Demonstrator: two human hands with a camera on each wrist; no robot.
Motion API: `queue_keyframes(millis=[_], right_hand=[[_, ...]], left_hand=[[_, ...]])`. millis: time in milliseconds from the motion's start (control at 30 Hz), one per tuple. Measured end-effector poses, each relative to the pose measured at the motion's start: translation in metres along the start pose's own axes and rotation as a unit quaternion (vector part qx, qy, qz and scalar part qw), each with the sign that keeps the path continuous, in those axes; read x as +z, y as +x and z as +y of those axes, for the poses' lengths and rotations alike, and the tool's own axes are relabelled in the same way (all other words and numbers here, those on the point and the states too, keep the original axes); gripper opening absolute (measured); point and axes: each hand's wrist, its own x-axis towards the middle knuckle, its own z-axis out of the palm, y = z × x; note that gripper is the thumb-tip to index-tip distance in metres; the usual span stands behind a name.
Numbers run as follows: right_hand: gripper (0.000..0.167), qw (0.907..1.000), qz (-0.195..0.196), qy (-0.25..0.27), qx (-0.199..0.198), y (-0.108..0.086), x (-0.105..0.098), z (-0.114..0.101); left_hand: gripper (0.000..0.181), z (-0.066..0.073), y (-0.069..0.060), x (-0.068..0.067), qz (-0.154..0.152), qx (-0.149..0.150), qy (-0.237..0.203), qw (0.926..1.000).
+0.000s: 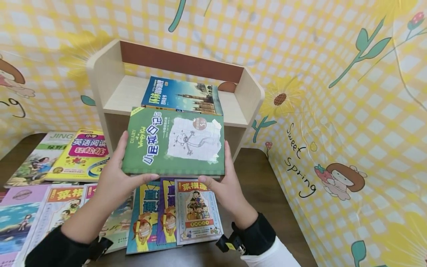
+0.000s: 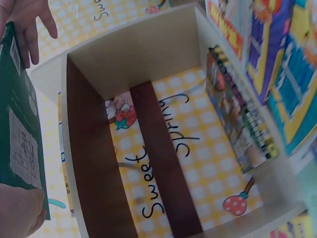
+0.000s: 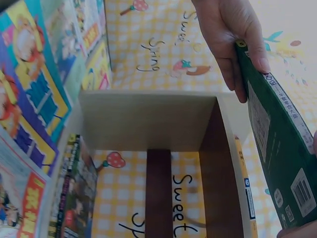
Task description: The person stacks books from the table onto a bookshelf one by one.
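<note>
A green book [image 1: 150, 148] with a cartoon on its cover is held up in front of the shelf [image 1: 110, 78] by both hands. The left hand [image 1: 115, 178] grips its left end, thumb along the near edge; the right hand [image 1: 227, 185] grips the right end the same way. On the upper shelf level, just beyond the green book, lies a blue book [image 1: 181, 94] with a tower on its cover. The left wrist view shows the green book [image 2: 20, 129] at its left edge, beside the shelf; in the right wrist view the book [image 3: 277, 134] is tilted, its spine showing.
Several books stand in the shelf's lower compartment, seen by their spines [image 3: 62, 193]. On the dark table [image 1: 263, 193] lie a yellow book [image 1: 80, 155], a purple-edged book [image 1: 20, 215] and a small stack with a white-blue booklet [image 1: 200, 211] on top. Patterned cloth [image 1: 300, 92] surrounds the table.
</note>
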Motion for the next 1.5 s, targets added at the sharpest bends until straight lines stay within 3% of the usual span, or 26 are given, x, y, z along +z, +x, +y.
queue_keyframes(millis=[133,367,533,633,767,867,967,1133,1333,1500], right_hand=[[0.108,0.9993,0.031,0.019,0.010,0.016,-0.002,-0.004],[0.103,0.9970,0.069,-0.029,0.017,0.049,-0.010,-0.005],[0.099,0.9936,0.087,-0.047,0.053,0.065,-0.013,-0.002],[0.097,0.9918,0.096,-0.052,0.066,0.072,-0.014,0.000],[0.095,0.9887,0.110,-0.071,0.073,0.080,-0.015,-0.001],[0.093,0.9803,0.128,-0.123,0.086,0.086,-0.015,-0.006],[0.091,0.9654,0.142,-0.200,0.089,0.094,-0.018,-0.010],[0.083,0.9442,0.133,-0.289,0.087,0.110,-0.021,-0.016],[0.082,0.9234,0.114,-0.348,0.115,0.125,-0.029,-0.021],[0.082,0.9142,0.098,-0.371,0.129,0.135,-0.033,-0.026]], left_hand=[[0.114,0.007,0.020,-0.002,-0.010,0.001,0.012,0.9999],[0.120,0.014,0.055,-0.006,-0.031,-0.049,0.037,0.9976],[0.119,0.016,0.068,-0.005,-0.030,-0.077,0.053,0.9951],[0.117,0.016,0.070,-0.003,-0.013,-0.072,0.068,0.9950],[0.112,0.021,0.076,0.000,0.016,-0.039,0.085,0.9955],[0.108,0.026,0.083,0.000,0.025,-0.022,0.090,0.9954],[0.108,0.028,0.090,0.000,0.027,-0.020,0.096,0.9948],[0.104,0.031,0.103,-0.002,0.034,-0.020,0.119,0.9921],[0.099,0.032,0.120,-0.003,0.016,-0.023,0.140,0.9898],[0.106,0.037,0.133,-0.008,-0.015,-0.046,0.173,0.9837]])
